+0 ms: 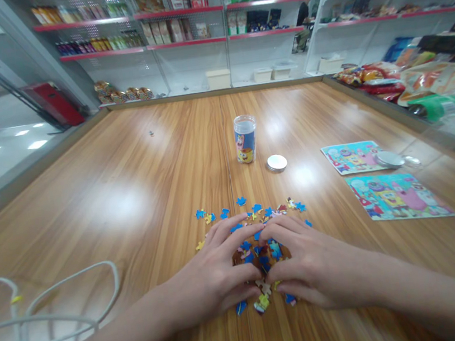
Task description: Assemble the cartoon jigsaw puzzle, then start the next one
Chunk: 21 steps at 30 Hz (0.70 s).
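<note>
1. My head feed has the puzzle pieces [275,250] loose on the wood tabletop [159,169], lower middle of the frame, mostly blue with some yellow and pink.
2. The relation that matters, I reckon: the pile sits right between the hands. From the left hand [220,267] it lies toward frame right, from the right hand [314,260] toward frame left. I'd call neither one nearer. No real long axis to the heap, just loose bits, with stragglers fanned out above the fingertips.
3. Fingers on both hands are curved and parted, thumbs away from index fingers, like a loose cup around the heap. I don't see either one pinching a piece; can't tell which tips actually touch.
4. Hidden stuff: whatever's under the palms and fingers, plus the middle of the heap, which is dark. The designs on single pieces are too small for me to read.
5. Also around: a clear jar [246,141] standing upright above the pile, and a picture card [398,197] at right. The grey cable [115,276] gets cut off at the left edge.
</note>
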Each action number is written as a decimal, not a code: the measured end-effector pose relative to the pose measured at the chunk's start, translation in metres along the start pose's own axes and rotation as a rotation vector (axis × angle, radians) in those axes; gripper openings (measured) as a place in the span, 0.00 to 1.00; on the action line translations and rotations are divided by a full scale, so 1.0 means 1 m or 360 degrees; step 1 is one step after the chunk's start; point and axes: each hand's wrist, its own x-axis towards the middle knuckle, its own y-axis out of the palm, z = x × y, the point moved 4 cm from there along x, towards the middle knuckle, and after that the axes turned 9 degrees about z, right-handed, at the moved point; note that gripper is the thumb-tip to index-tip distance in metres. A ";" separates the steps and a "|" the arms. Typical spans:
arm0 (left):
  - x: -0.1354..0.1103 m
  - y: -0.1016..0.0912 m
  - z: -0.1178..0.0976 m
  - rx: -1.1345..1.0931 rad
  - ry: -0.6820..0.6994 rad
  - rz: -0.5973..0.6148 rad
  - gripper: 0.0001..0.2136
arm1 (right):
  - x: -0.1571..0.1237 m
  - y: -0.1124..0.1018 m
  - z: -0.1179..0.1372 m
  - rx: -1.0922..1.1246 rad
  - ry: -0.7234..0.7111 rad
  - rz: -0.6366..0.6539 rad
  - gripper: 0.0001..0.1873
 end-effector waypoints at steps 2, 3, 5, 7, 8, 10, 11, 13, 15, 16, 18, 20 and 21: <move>0.001 -0.002 -0.001 0.0005 -0.0005 -0.0028 0.05 | 0.000 0.000 0.000 -0.0009 0.0015 0.0009 0.12; 0.001 -0.003 -0.002 0.0011 0.0000 -0.0045 0.06 | 0.000 0.000 0.000 -0.0011 0.0020 0.0014 0.12; 0.002 -0.004 -0.003 0.0030 0.0016 -0.0056 0.06 | 0.000 0.000 0.000 -0.0009 0.0025 0.0021 0.11; 0.001 -0.004 -0.004 0.0049 0.0022 -0.0061 0.07 | 0.000 0.000 -0.001 -0.0013 0.0037 0.0028 0.10; 0.001 -0.003 -0.003 0.0055 0.0015 -0.0064 0.07 | 0.000 0.000 -0.002 -0.0017 0.0045 0.0035 0.10; 0.000 -0.002 -0.001 0.0043 -0.0017 -0.0059 0.07 | 0.000 0.000 -0.004 -0.0035 0.0060 0.0047 0.09; 0.000 -0.001 0.001 0.0026 -0.0042 -0.0052 0.07 | 0.000 -0.001 -0.006 -0.0043 0.0070 0.0045 0.09; -0.001 0.001 0.005 -0.0014 -0.0112 -0.0023 0.06 | 0.000 -0.003 -0.009 -0.0054 0.0091 0.0020 0.08; -0.002 0.003 0.008 -0.0033 -0.0183 0.0011 0.08 | -0.001 -0.005 -0.012 -0.0064 0.0134 -0.0027 0.09; -0.002 0.004 0.010 -0.0032 -0.0213 0.0035 0.09 | -0.001 -0.006 -0.013 -0.0069 0.0159 -0.0047 0.10; -0.001 0.007 0.012 -0.0020 -0.0262 0.0096 0.14 | -0.001 -0.006 -0.015 -0.0074 0.0193 -0.0063 0.10; -0.001 0.009 0.014 0.0012 -0.0367 0.0130 0.23 | 0.000 -0.005 -0.015 -0.0052 0.0206 -0.0071 0.12; -0.002 0.010 0.016 0.0035 -0.0453 0.0136 0.27 | 0.000 -0.005 -0.015 -0.0037 0.0215 -0.0087 0.14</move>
